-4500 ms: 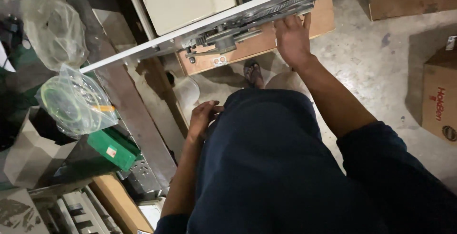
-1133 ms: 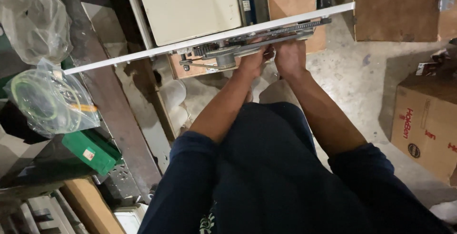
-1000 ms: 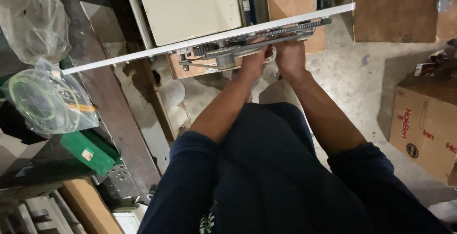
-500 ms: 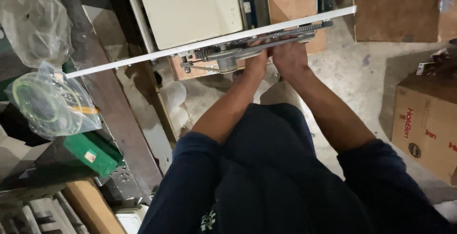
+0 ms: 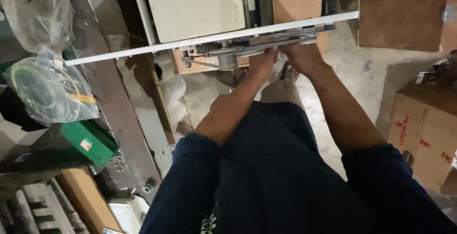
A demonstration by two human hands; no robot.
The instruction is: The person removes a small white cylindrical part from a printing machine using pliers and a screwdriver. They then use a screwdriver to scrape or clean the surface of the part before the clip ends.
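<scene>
Hands reaching up under white panel's (image 5: 143,52) metal mechanism (image 5: 257,46), side by side: left hand (image 5: 262,63) pressing fingers against gear track, right hand (image 5: 302,55) gripping beside it, curled fingers partly hidden. Panel tilting above concrete floor (image 5: 352,77).

A bagged coil of green cable (image 5: 45,89) is lying at the left, a green box (image 5: 90,141) just below it, while a brown cardboard carton (image 5: 423,134) is standing at the right on the concrete floor (image 5: 352,72).
</scene>
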